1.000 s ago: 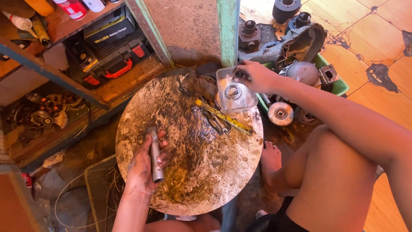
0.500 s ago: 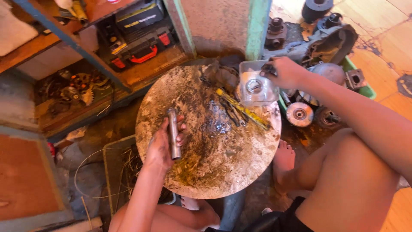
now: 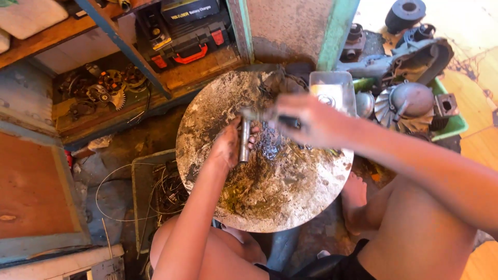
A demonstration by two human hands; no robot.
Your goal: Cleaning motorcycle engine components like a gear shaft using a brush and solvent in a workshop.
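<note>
Rusty steel, round and caked with grime, forms the counter (image 3: 218, 103) under both hands. Far to the left of the left hand, on a low wooden shelf (image 3: 104, 116), lie gears and small machine parts (image 3: 101, 88); above and left of that hand sits a black case with a red handle (image 3: 189, 49). Down to the left of the forearm, loose wire (image 3: 166, 189) is piled in a tray on the floor.

At the middle of the counter the left hand (image 3: 228, 148) is clenched around a short grey metal shaft (image 3: 244, 142), which stands nearly upright in the picture with its lower end on the dirty surface. Just to the right, the right hand (image 3: 306, 122) comes across from the right, blurred; its fingers are closed on a dark-handled tool (image 3: 282, 121) whose tip points toward the top of the shaft. Whether the tip touches the shaft I cannot tell.

Behind the right hand, at the far rim of the counter, stands a clear plastic box (image 3: 334, 85). Further right, a green tray (image 3: 451, 122) holds a grey finned housing (image 3: 407, 103) and other motor parts, well apart from both hands. Below the right arm, a bare foot (image 3: 355, 199) rests beside the counter's edge.
</note>
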